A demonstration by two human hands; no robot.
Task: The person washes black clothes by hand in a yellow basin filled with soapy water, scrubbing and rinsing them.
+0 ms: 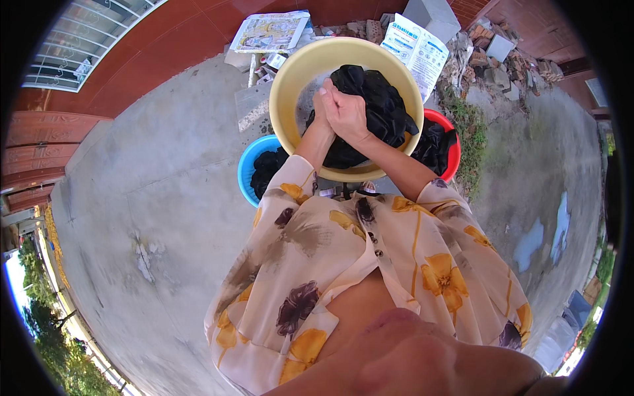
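Observation:
Over a large yellow basin (281, 105), my left hand (321, 107) and my right hand (347, 116) are pressed together with fingers closed. Whatever lies between the palms is hidden. Wet-looking black cloth (380, 99) is heaped in the basin, mostly on its right side, and bunches up against my right hand. More of it shows below my wrists. Greyish, cloudy water seems to cover the basin's bottom left of my hands.
A blue basin (245, 165) with black cloth stands at the lower left, a red one (454, 148) at the right. Behind are a printed sheet (422, 56), a picture-covered board (271, 32) and brick rubble (492, 63). Concrete ground (158, 171) spreads around, with puddles (528, 244) at right.

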